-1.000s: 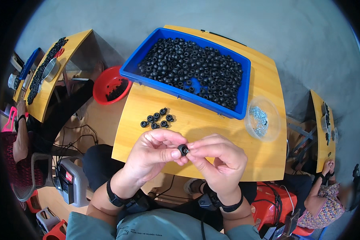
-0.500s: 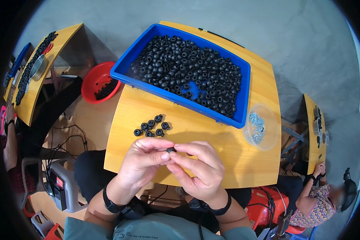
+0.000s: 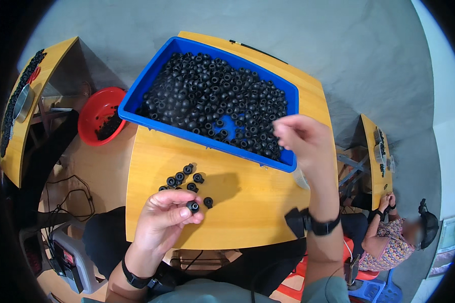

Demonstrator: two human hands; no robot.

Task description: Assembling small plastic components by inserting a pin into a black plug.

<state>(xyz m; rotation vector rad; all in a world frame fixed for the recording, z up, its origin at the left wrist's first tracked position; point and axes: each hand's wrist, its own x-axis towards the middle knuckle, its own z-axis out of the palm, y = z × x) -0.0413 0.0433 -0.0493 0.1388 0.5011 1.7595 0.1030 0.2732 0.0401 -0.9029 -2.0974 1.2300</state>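
Note:
My left hand (image 3: 169,214) pinches a small black round cap (image 3: 193,206) between thumb and fingers, above the table. A bright metallic spot shows in its opening. My right hand (image 3: 306,141) is raised over the near right corner of the blue tray (image 3: 215,143), its fingers curled together and slightly blurred. Whether anything sits between its fingertips is hidden. A loose group of black caps with side stubs (image 3: 179,177) lies on the table beyond my left hand, partly covered by it. One more black cap (image 3: 208,202) lies just right of that hand.
The tray holds a heap of black round caps (image 3: 212,91). A clear plastic tub (image 3: 301,179) is mostly hidden behind my right forearm. A red basin (image 3: 100,113) with black pieces stands at left. A co-worker (image 3: 389,242) sits at another table on the right.
My hands have parted: the right has moved up and right to the tray's corner, the left stays low with a cap. Another cap now lies beside the left hand. The whole view has shifted.

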